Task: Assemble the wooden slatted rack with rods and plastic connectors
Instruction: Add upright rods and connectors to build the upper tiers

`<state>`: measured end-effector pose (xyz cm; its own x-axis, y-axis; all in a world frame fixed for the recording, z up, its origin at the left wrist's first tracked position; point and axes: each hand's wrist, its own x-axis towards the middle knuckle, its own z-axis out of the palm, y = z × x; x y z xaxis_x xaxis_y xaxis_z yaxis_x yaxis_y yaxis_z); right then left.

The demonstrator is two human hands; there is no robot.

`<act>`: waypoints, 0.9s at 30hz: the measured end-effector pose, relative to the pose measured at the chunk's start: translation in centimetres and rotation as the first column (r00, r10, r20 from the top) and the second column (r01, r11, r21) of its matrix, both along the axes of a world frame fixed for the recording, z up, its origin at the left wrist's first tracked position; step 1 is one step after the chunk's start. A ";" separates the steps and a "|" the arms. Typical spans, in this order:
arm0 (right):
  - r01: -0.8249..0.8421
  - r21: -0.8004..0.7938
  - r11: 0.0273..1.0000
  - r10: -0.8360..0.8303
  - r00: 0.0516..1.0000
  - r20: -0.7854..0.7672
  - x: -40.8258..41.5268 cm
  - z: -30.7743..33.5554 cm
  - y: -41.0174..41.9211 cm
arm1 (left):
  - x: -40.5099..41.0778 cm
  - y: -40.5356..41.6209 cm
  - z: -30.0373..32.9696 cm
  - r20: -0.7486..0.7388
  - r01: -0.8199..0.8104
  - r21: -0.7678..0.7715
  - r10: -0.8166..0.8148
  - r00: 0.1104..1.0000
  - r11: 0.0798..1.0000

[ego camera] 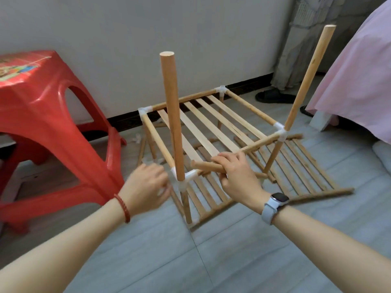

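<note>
Right grip (237,174) clutches loose rod (208,166) (left hand (146,187) blurred).

A half-built wooden rack (211,123) stands on the floor: slats, white plastic connectors (186,176), two upright rods (172,111).

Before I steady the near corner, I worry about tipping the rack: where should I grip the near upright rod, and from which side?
Grip the near upright rod low, just above its white plastic connector, probably from the left, where the left hand already is. The right hand and its horizontal rod crowd the right side.
</note>
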<state>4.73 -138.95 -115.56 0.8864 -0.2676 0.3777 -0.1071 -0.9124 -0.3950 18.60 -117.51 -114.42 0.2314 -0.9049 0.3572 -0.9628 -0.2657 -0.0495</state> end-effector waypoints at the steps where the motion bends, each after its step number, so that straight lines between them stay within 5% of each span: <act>1: 0.013 0.010 1.000 -0.013 1.000 -0.005 0.2 0.1 0.1 | 1.3 -0.4 0.5 -0.033 -0.077 -0.024 0.076 0.997 0.997; 5: -0.007 0.029 1.000 0.007 1.000 -0.021 0.2 0.0 -0.5 | 5.0 -1.3 -0.3 -0.181 -0.101 0.172 0.132 0.975 0.980; 13: -0.076 0.111 0.991 0.088 0.991 -0.104 0.5 0.3 -2.9 | 5.4 -3.2 1.5 0.022 0.143 0.226 -0.152 0.988 0.963; 16: -0.039 0.311 0.950 0.083 0.988 -0.128 0.7 1.3 -3.4 | 5.4 -3.6 1.2 -0.013 0.164 0.173 -0.164 0.986 0.971; 20: 0.129 0.669 0.732 -0.190 0.982 0.020 -0.2 1.8 -4.9 | 2.4 -7.1 0.5 -0.114 0.125 0.039 -0.119 0.986 0.991; 25: 0.207 0.852 0.481 -0.503 0.861 0.075 -2.6 2.0 -6.8 | -3.7 -15.9 -0.2 -0.302 -0.186 0.027 0.185 0.935 0.982; 27: 0.280 0.834 0.475 -0.619 0.781 0.091 -4.1 2.2 -7.7 | -6.2 -20.3 0.2 -0.451 -0.312 -0.005 0.276 0.849 0.950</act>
<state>0.66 -146.61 -113.33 0.4059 -0.9118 0.0623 -0.1178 -0.1198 -0.9858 12.44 -137.78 -114.22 0.6310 -0.7442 0.2192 -0.7556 -0.5254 0.3912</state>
